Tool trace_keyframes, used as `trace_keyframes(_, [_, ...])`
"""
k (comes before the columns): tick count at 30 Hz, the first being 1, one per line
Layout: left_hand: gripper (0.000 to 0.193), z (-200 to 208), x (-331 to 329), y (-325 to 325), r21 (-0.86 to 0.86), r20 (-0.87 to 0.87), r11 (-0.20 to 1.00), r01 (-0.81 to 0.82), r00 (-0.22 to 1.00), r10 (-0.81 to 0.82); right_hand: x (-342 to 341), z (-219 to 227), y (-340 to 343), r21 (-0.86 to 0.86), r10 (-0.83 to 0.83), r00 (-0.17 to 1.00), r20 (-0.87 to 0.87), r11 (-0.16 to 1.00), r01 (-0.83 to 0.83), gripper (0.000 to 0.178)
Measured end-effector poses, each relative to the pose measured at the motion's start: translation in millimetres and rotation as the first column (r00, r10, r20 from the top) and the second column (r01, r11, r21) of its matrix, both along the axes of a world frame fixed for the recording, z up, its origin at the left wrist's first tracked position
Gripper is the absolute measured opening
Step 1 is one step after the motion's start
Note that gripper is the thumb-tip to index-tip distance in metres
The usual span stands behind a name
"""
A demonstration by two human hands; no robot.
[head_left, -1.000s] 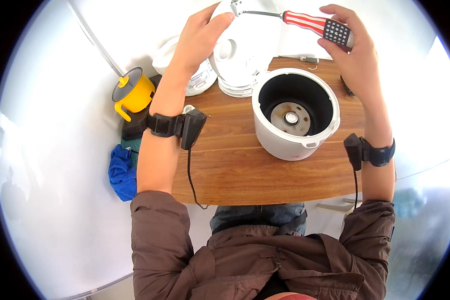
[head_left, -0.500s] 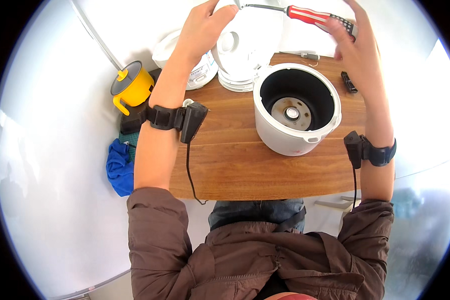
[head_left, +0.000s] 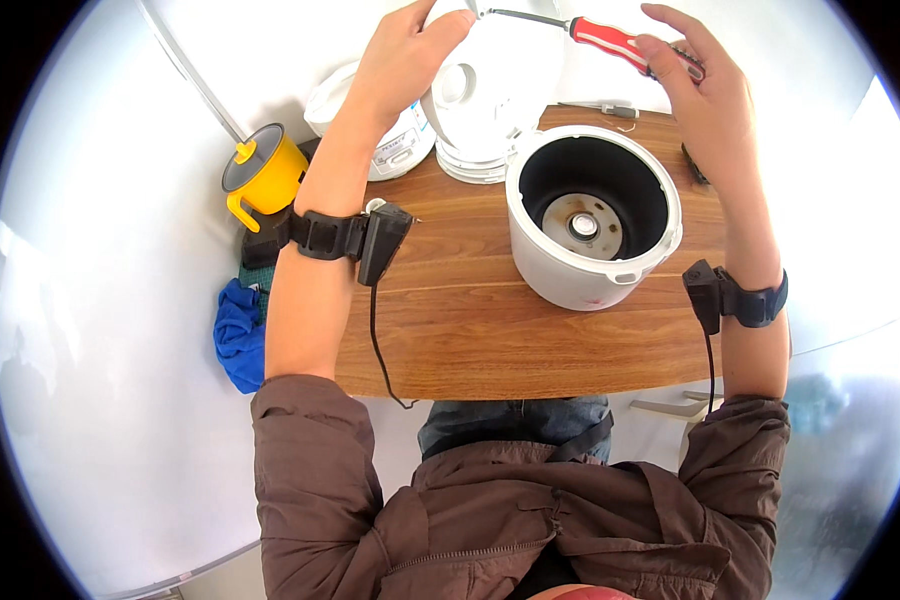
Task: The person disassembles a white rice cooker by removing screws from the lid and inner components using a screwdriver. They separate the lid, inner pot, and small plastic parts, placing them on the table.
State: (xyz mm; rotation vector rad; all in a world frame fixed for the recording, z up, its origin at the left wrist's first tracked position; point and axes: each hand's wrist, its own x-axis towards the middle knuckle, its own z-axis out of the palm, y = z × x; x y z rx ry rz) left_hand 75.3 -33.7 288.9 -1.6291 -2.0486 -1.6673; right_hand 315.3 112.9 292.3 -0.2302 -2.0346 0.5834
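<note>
At the top of the view my right hand point(head_left: 715, 110) holds a screwdriver point(head_left: 606, 40) with a red, white and black handle. Thumb and some fingers close on the handle's end, while the index finger stretches out above it. The shaft points left, its tip meeting a small light-grey part point(head_left: 477, 11) at my left hand point(head_left: 405, 60). My left thumb presses toward that part; the other fingers are partly cut off by the upper edge. Below, between my forearms, stands a white rice cooker body point(head_left: 560, 275), with a dark inner wall and a metal heating plate point(head_left: 600, 238) at its bottom.
Behind my left forearm are a white appliance with a front panel point(head_left: 400, 155) and a white lid point(head_left: 470, 120). A yellow pot point(head_left: 282, 170) with a grey lid and a blue cloth point(head_left: 238, 335) are at the left. A grey-handled tool point(head_left: 610, 109) lies by the table's far edge.
The screwdriver handle has turned, and its starred pattern is now mostly hidden. My right hand has shifted slightly left, its index finger now lifted off the handle. My left hand stays in place.
</note>
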Motion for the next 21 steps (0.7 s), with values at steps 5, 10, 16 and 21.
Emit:
trace_keyframes(5, [0.044,0.0,0.8,0.2,0.012,0.013,0.999,0.044,0.999,-0.045,-7.1,-2.0,10.5,0.190,-0.007,0.997,-0.079,0.982,0.022,0.045])
trace_keyframes(10, [0.046,0.2,2.1,-2.3,0.025,0.042,0.995,0.098,0.994,-0.099,-4.6,-2.6,12.4,0.149,0.016,0.998,-0.054,0.989,-0.008,0.046])
trace_keyframes(16, [0.046,-1.3,-5.6,5.7,0.278,-0.237,0.939,-0.201,0.933,0.270,-11.6,-12.9,5.1,0.116,-0.032,0.988,-0.149,0.992,0.050,0.044])
trace_keyframes(21, [0.036,10.2,16.5,-4.9,0.477,-0.243,0.844,-0.246,0.886,0.395,-7.7,-13.4,8.7,0.062,-0.011,0.992,-0.127,0.998,0.019,0.043])
